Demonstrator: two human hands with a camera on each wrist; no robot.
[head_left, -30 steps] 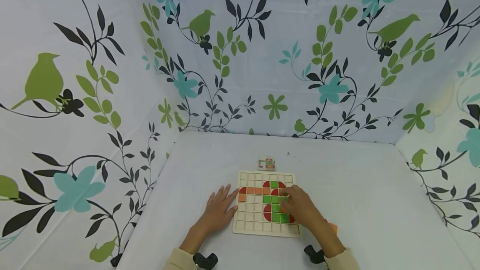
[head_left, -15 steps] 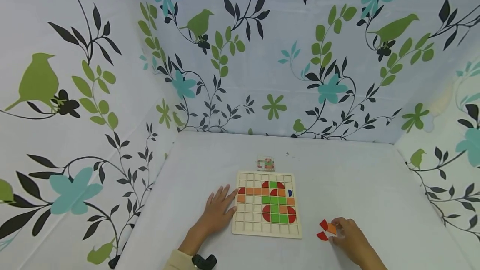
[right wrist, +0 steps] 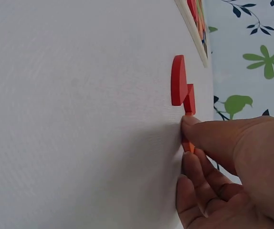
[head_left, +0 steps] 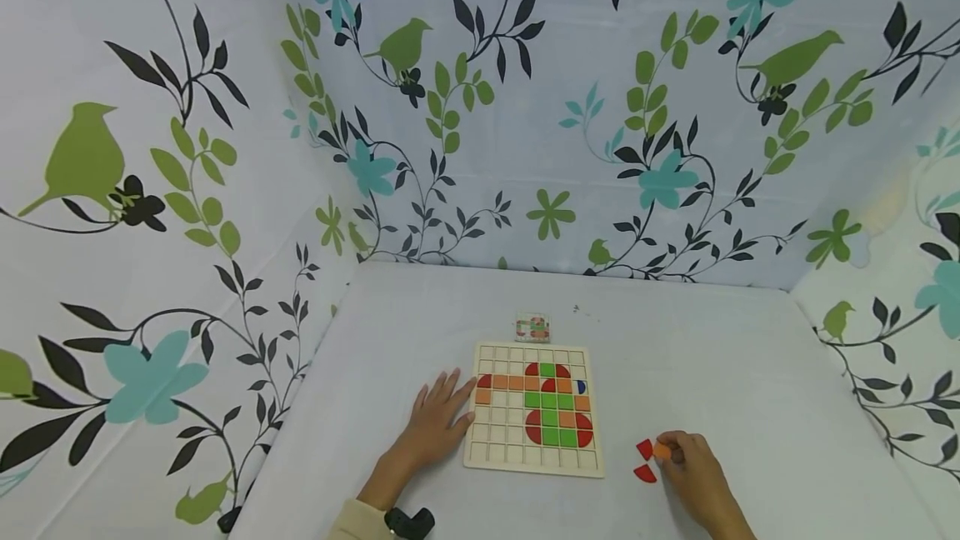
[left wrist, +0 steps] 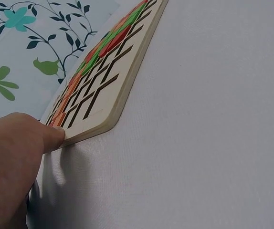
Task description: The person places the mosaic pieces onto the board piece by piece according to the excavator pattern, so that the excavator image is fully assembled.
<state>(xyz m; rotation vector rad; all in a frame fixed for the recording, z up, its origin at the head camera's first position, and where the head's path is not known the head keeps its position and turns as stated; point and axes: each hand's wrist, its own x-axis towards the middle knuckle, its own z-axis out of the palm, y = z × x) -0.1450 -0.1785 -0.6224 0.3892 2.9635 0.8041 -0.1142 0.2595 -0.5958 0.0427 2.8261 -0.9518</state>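
My right hand [head_left: 697, 473] pinches an orange square block [head_left: 662, 451] between thumb and fingers, low at the tabletop right of the board. Beside it lie two red quarter-round blocks [head_left: 645, 473], also seen as red blocks [right wrist: 177, 81] in the right wrist view. The wooden grid board [head_left: 495, 448] bears red, green and orange pieces plus one small blue half-round piece [head_left: 581, 387]. With fingers spread, my left hand [head_left: 435, 423] rests at the board's left edge. Its thumb [left wrist: 53, 137] touches the board's corner in the left wrist view.
A small pattern card [head_left: 532, 327] lies just behind the board. White cloth covers the table [head_left: 750, 407]. Printed fabric walls [head_left: 555, 148] with birds and leaves stand at the back and sides.
My right hand has left the board and moved right to the loose blocks, where it now holds the orange one. The blue piece has come into view. My left hand stays put.
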